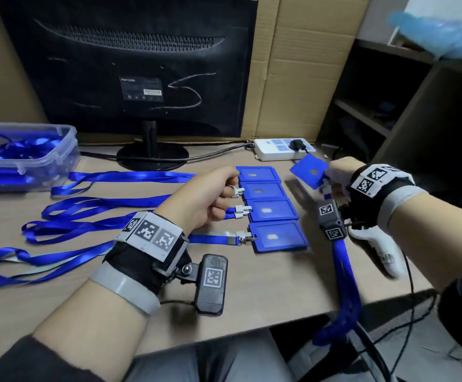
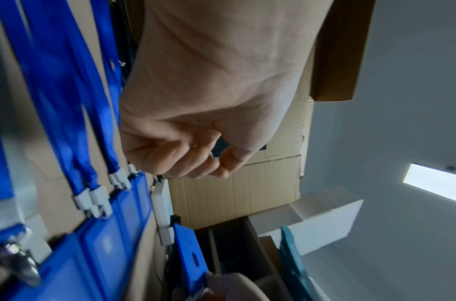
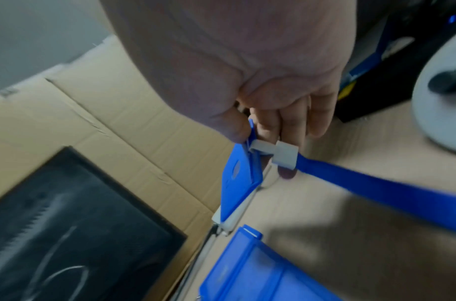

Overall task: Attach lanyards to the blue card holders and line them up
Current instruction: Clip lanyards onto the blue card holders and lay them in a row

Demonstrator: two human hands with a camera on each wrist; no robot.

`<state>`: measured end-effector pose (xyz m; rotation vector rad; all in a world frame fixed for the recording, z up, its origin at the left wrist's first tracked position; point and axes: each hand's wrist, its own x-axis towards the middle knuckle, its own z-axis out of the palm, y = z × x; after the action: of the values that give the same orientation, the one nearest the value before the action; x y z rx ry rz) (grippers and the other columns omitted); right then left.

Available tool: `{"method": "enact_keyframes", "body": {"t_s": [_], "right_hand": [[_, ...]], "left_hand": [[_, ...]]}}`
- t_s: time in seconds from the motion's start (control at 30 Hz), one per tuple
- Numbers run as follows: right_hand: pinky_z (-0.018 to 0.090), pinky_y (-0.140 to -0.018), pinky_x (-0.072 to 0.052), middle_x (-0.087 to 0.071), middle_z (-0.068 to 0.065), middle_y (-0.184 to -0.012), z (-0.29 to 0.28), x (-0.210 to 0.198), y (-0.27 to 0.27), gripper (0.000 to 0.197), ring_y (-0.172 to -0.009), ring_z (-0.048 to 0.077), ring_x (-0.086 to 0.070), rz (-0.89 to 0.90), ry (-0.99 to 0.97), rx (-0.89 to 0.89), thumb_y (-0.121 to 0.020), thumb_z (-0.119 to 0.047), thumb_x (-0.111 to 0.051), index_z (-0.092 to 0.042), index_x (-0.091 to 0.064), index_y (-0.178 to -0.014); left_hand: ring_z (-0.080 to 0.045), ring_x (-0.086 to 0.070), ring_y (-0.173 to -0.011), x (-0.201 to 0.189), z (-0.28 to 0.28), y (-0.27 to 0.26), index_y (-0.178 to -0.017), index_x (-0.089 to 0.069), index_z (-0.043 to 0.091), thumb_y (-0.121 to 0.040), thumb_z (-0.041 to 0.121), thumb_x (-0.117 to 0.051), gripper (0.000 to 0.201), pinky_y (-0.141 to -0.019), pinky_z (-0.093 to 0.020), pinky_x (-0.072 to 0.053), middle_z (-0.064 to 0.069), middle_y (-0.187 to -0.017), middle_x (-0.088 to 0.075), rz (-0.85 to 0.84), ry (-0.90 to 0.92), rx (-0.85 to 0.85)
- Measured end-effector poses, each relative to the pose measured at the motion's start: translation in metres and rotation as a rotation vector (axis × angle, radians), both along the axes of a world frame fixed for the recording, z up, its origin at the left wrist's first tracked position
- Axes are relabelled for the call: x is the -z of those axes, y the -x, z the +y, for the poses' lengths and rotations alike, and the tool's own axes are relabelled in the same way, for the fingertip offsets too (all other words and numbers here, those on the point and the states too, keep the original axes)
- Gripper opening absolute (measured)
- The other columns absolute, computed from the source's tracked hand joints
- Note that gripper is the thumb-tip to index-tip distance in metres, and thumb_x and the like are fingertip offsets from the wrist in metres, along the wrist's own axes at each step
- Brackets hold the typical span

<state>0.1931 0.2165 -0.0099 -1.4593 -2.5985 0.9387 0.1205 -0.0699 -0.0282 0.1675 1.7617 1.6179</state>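
On desk [image 1: 251,293]: four card holders [image 1: 268,210] lined up, monitor [image 1: 130,64] behind.

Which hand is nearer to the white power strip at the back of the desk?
Right. The right hand holds a card holder just in front of the power strip. The left hand is farther away, at the lanyard side of the row of holders.

wooden desk [image 1: 265,293], card holders [image 1: 272,210], lanyards [image 1: 92,201]
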Motion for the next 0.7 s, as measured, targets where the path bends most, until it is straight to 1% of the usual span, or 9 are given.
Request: {"method": "enact_keyframes", "body": {"t_s": [0.1, 0.17, 0.23, 0.3, 0.4, 0.47, 0.57, 0.63, 0.7], "right_hand": [[0.032, -0.066, -0.049, -0.056, -0.002, -0.037, -0.026, -0.025, -0.026, 0.024, -0.034, 0.009, -0.061, 0.195, 0.121, 0.005, -0.103, -0.01, -0.048, -0.014, -0.052, -0.08], [0.037, -0.075, -0.053, -0.059, 0.005, -0.049, -0.057, -0.045, -0.041, 0.02, -0.046, 0.018, -0.069, 0.282, 0.254, -0.012, -0.103, -0.009, -0.046, -0.01, -0.053, -0.083], [0.045, -0.081, -0.057, -0.062, 0.01, -0.064, -0.088, -0.061, -0.057, 0.011, -0.051, 0.021, -0.069, 0.279, 0.404, -0.077, -0.103, -0.011, -0.049, -0.006, -0.055, -0.096], [0.05, -0.084, -0.059, -0.061, 0.009, -0.07, -0.114, -0.071, -0.068, 0.009, -0.053, 0.022, -0.065, 0.222, 0.496, -0.151, -0.104, -0.012, -0.051, -0.005, -0.055, -0.102], [0.046, -0.077, -0.059, -0.059, 0.006, -0.073, -0.157, -0.076, -0.07, 0.008, -0.053, 0.021, -0.064, 0.167, 0.561, -0.306, -0.105, -0.014, -0.052, -0.008, -0.056, -0.102], [0.044, -0.076, -0.058, -0.061, 0.006, -0.074, -0.181, -0.07, -0.061, 0.014, -0.053, 0.019, -0.063, 0.147, 0.578, -0.414, -0.107, -0.014, -0.048, -0.009, -0.057, -0.096], [0.043, -0.076, -0.06, -0.059, 0.008, -0.078, -0.211, -0.061, -0.046, 0.021, -0.057, 0.019, -0.058, 0.137, 0.606, -0.575, -0.109, -0.016, -0.047, -0.01, -0.058, -0.093], [0.043, -0.081, -0.059, -0.06, 0.007, -0.076, -0.224, -0.057, -0.038, 0.023, -0.059, 0.02, -0.057, 0.138, 0.628, -0.651, -0.108, -0.02, -0.052, -0.01, -0.064, -0.09], [0.041, -0.079, -0.059, -0.064, 0.008, -0.079, -0.234, -0.056, -0.031, 0.022, -0.063, 0.019, -0.056, 0.109, 0.636, -0.727, -0.105, -0.021, -0.057, -0.007, -0.067, -0.091]], "left_hand": [[-0.012, -0.043, -0.054, -0.016, -0.002, -0.016, -0.093, -0.064, 0.02, -0.096, 0.031, -0.063, 0.011, -0.047, -0.022, -0.035, 0.004, -0.076, -0.057, 0.084, -0.036, 0.025], [-0.013, -0.062, -0.076, -0.026, -0.005, -0.029, -0.11, -0.069, 0.02, -0.092, 0.031, -0.069, 0.021, -0.063, -0.027, -0.051, 0.004, -0.099, -0.07, 0.205, -0.049, 0.03], [-0.007, -0.063, -0.099, -0.036, -0.011, -0.04, -0.124, -0.067, 0.028, -0.093, 0.03, -0.072, 0.032, -0.079, -0.025, -0.049, 0.008, -0.116, -0.07, 0.33, -0.059, 0.044], [0.001, -0.057, -0.105, -0.043, -0.021, -0.049, -0.134, -0.061, 0.029, -0.093, 0.03, -0.073, 0.042, -0.075, -0.02, -0.041, 0.01, -0.128, -0.063, 0.438, -0.06, 0.086], [-0.008, -0.058, -0.116, -0.048, -0.042, -0.057, -0.14, -0.058, 0.033, -0.089, 0.041, -0.074, 0.055, -0.079, -0.022, -0.044, 0.01, -0.138, -0.055, 0.587, 0.056, 0.175], [-0.011, -0.061, -0.108, -0.046, -0.059, -0.057, -0.133, -0.065, 0.033, -0.094, 0.044, -0.07, 0.04, -0.082, -0.028, -0.046, 0.008, -0.128, -0.062, 0.692, 0.169, 0.23], [-0.019, -0.055, -0.071, -0.043, -0.091, -0.051, -0.094, -0.074, 0.019, -0.094, 0.049, -0.063, 0.031, -0.069, -0.031, -0.039, 0.001, -0.083, -0.066, 0.707, 0.321, 0.23], [-0.022, -0.045, -0.07, -0.043, -0.116, -0.043, -0.075, -0.065, 0.016, -0.093, 0.046, -0.062, 0.035, -0.07, -0.035, -0.032, -0.004, -0.072, -0.054, 0.686, 0.398, 0.186], [-0.021, -0.04, -0.068, -0.042, -0.141, -0.036, -0.071, -0.06, 0.021, -0.097, 0.039, -0.061, 0.031, -0.067, -0.034, -0.028, -0.004, -0.071, -0.05, 0.67, 0.422, 0.129]]}}
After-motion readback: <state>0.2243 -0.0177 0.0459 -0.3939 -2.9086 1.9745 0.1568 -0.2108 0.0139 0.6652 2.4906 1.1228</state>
